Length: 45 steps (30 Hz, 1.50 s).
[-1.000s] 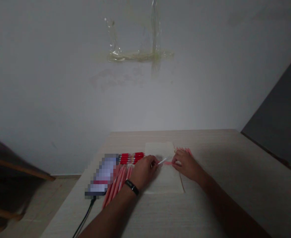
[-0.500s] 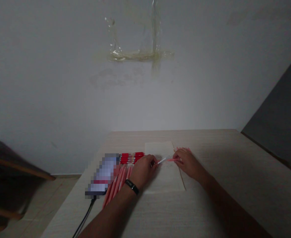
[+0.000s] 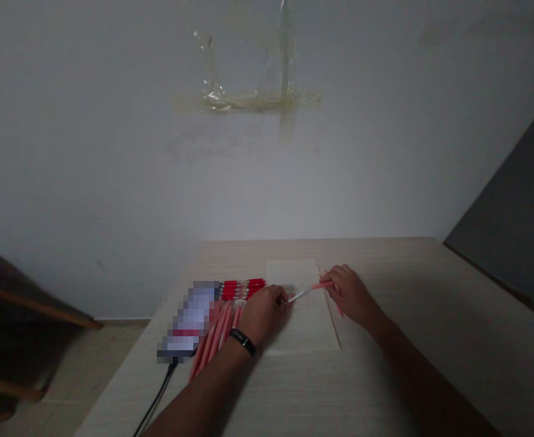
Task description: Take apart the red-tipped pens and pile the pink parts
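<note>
My left hand [image 3: 264,312], with a black band on the wrist, pinches a slim pen part [image 3: 298,296] whose pale, whitish end points right. In my right hand [image 3: 346,291] a pink pen piece [image 3: 322,284] is held by the fingertips, pointing left toward that pale end. The two ends are in line and very near each other; whether they touch I cannot tell. Both are above a sheet of paper [image 3: 301,337]. More pink pen pieces [image 3: 340,311] lie partly hidden under my right hand.
Left of my left hand lie several pink pens [image 3: 215,340] and a row of red pens [image 3: 237,289]. A blurred-out phone [image 3: 189,318] with a black cable [image 3: 155,394] rests beside them. The pale wooden table [image 3: 385,249] meets a wall with tape on it.
My right hand has shifted slightly right and turned, with the pink piece tilted up and more of its length showing. My left hand stays almost still.
</note>
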### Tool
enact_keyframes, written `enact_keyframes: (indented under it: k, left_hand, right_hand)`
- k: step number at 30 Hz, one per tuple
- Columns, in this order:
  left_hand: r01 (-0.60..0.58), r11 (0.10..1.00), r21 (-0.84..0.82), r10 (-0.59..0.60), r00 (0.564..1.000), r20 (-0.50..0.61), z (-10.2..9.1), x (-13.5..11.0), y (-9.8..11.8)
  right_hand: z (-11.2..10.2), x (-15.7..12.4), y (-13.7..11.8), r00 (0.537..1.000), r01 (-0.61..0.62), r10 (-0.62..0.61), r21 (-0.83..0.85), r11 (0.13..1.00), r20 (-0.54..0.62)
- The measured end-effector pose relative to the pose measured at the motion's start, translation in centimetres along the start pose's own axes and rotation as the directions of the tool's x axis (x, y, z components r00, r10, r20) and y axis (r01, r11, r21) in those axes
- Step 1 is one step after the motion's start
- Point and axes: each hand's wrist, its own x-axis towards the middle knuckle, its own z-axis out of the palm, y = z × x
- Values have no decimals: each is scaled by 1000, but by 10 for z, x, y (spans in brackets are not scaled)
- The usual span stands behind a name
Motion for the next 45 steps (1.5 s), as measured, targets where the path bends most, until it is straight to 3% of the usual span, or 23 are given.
enact_keyframes:
  k: [13,19,25,30,38,45]
  left_hand:
    - [27,1000,14,-27,999,45,-4,0,4]
    - [-34,999,-41,35,999,35,-2,0,4]
    - [-110,992,-64,112,993,35,-1,1,6]
    - [-143,981,-127,150,988,47,-1,0,7]
    - [-150,947,-283,170,984,48,-2,-2,14]
    - [-130,947,-295,127,992,-28,-5,0,12]
  right_hand:
    - [1,-1,-4,999,0,2,-28,1000,54]
    - [0,-1,-8,996,2,1,-30,1000,91]
    - [3,-4,-29,989,6,-1,-35,999,150]
    - [7,-3,-42,968,72,-91,85,994,233]
    - [5,-2,-43,977,58,-98,204,977,192]
    - [10,-5,-37,980,30,-55,132,991,189]
